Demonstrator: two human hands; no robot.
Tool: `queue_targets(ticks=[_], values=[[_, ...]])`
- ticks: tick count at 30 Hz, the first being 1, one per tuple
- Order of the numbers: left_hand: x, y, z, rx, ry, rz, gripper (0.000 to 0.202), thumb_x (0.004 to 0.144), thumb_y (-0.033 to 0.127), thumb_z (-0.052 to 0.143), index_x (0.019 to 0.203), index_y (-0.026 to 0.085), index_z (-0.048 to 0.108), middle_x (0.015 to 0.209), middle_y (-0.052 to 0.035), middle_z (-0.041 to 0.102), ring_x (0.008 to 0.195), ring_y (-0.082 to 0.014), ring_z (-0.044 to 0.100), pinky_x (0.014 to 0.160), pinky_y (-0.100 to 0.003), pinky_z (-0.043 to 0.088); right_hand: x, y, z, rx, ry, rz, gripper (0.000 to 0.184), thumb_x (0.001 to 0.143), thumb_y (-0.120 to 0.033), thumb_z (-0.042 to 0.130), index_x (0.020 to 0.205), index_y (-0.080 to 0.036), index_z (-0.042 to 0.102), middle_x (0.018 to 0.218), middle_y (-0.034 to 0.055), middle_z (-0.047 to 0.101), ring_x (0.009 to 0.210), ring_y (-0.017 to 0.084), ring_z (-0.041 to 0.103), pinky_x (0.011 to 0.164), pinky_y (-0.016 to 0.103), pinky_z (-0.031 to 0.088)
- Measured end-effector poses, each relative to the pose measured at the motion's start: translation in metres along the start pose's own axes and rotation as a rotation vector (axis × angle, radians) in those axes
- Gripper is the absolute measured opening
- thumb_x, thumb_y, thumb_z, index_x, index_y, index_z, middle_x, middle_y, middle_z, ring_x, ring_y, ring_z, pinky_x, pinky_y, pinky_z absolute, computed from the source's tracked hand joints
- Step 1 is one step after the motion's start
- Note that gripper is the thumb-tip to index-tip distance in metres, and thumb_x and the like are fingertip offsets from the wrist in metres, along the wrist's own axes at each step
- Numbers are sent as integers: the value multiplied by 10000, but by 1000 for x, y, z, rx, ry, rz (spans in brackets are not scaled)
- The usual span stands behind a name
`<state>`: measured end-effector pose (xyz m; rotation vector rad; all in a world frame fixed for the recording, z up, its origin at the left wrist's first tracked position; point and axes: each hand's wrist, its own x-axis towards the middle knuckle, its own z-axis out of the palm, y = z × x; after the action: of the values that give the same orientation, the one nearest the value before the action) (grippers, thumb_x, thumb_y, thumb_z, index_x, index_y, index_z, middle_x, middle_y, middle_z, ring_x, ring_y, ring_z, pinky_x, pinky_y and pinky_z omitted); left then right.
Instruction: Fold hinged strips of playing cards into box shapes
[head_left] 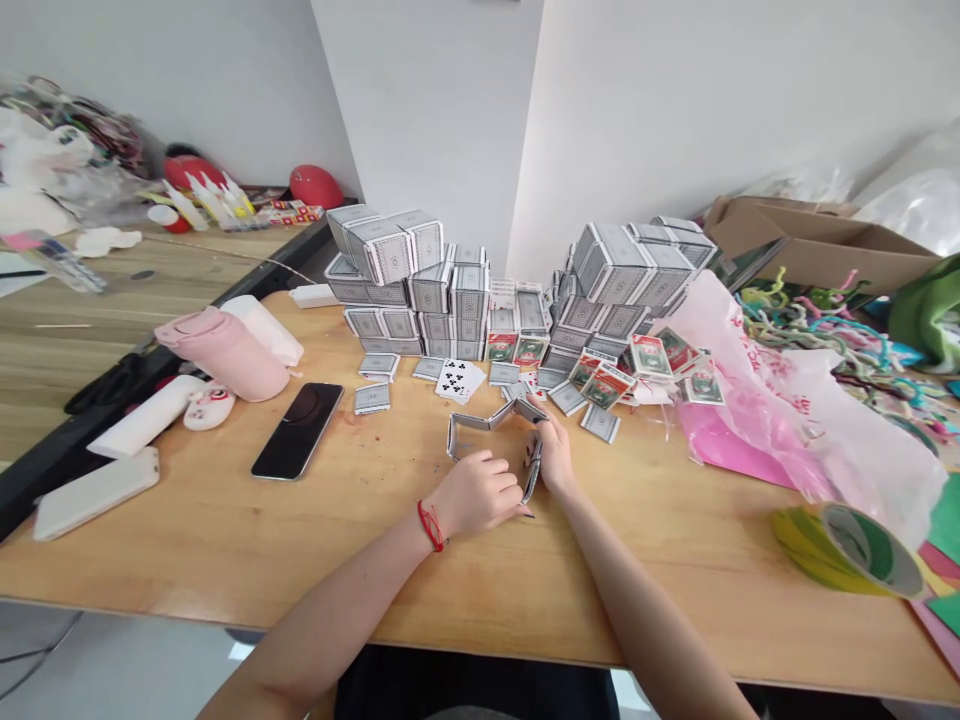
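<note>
A ring of linked, folded playing cards [471,424] stands on edge on the table, bent into an uneven outline. My right hand [553,452] is closed round its right side, with fingertips on the outer corner and inner face. My left hand [484,490], with a red string bracelet at the wrist, has its fingers curled at the ring's near right end and seems to pinch it there; the exact contact is partly hidden. Just beyond the ring lie fanned loose cards [457,379] and small folded card packets [373,398].
Stacked card blocks rise at the left [390,255] and right [626,265]. Card boxes [606,384] lie by a pink-and-white plastic bag [757,420]. A yellow-green tape roll [814,545] sits at right; a phone [298,432] and a pink roll [229,350] are at left.
</note>
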<state>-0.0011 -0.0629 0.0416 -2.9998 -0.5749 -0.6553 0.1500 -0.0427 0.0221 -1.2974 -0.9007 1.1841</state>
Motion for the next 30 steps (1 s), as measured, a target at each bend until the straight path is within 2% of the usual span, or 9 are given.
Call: queue_targets(ticks=[6, 10, 15, 21, 30], values=[[-3, -5, -1, 35, -7, -61, 345, 876, 350, 419, 603, 161, 510, 579, -13, 562, 613, -128, 471, 559, -303, 234, 1, 2, -5, 50, 18, -19, 522, 753, -310, 401, 1239, -151, 501, 394, -93, 348, 309, 78, 298, 306, 191, 280], [-3, -8, -1, 39, 22, -98, 344, 878, 343, 412, 608, 159, 521, 583, -15, 568, 603, -126, 472, 560, -302, 236, 1, 6, -4, 86, 129, -35, 479, 754, -308, 388, 1184, -155, 535, 402, -91, 342, 320, 86, 305, 312, 199, 274], [0, -3, 3, 24, 22, -58, 359, 878, 343, 407, 587, 158, 504, 568, -12, 568, 592, -126, 470, 566, -301, 241, 2, 10, 0, 67, 242, -49, 390, 756, -287, 366, 1053, -155, 582, 415, -70, 392, 332, 108, 377, 336, 223, 323], [2, 0, 4, 20, 13, -46, 348, 879, 330, 406, 591, 158, 500, 574, -9, 573, 591, -123, 470, 566, -297, 238, 2, 10, -2, 41, 193, 14, 385, 758, -300, 373, 1037, -143, 589, 385, -72, 373, 312, 112, 353, 325, 227, 305], [2, 0, 3, 27, 23, -54, 356, 880, 330, 398, 586, 156, 498, 568, -5, 568, 579, -118, 460, 554, -296, 221, 4, 12, -3, 23, 197, 18, 368, 731, -285, 384, 966, -122, 616, 391, -80, 353, 319, 98, 328, 322, 211, 287]])
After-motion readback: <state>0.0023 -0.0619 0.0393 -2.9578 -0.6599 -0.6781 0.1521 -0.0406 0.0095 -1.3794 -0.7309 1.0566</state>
